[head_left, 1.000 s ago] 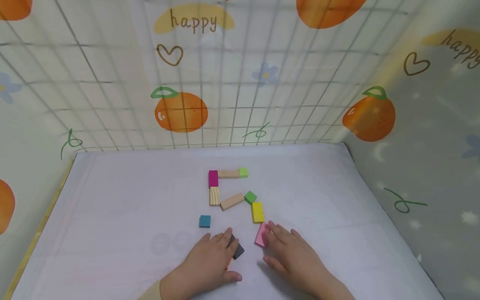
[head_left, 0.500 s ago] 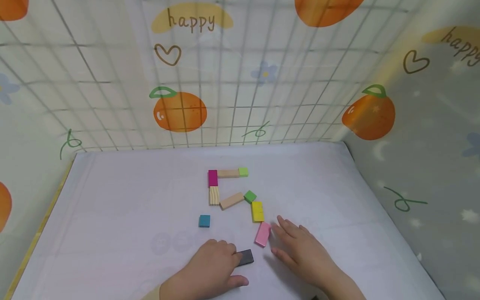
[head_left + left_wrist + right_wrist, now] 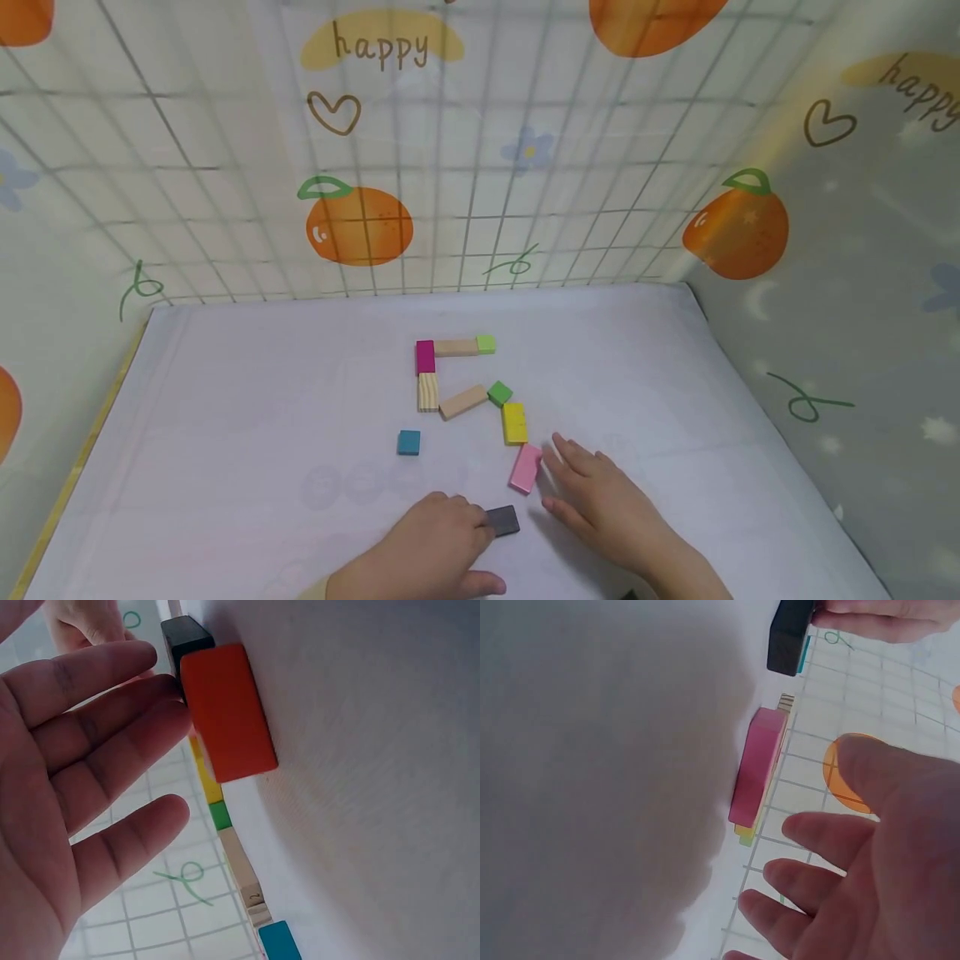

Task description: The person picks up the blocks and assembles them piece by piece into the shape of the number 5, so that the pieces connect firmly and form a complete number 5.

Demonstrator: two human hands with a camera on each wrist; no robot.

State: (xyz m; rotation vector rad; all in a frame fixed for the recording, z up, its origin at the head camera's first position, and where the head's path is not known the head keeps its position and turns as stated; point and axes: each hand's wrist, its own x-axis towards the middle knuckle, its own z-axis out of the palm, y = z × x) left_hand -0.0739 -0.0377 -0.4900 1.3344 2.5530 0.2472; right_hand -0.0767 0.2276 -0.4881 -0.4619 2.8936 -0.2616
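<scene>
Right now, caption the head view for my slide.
Left hand touching the gray block, right hand beside the pink block.

On the table [image 3: 225, 417], a block chain [image 3: 463, 402] lies beyond the left hand [image 3: 427, 542].

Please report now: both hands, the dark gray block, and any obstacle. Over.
Left hand: fingers touching dark gray block. Right hand: relaxed, beside pink block. Blocks apart, nothing visible between them.

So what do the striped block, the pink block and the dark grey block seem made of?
Striped block: likely bare wood, pale with grain-like lines. Pink block: smooth and evenly coloured, perhaps painted wood; no grain shows. Dark grey block: smooth, even colour; painted wood or plastic, can't tell.
</scene>
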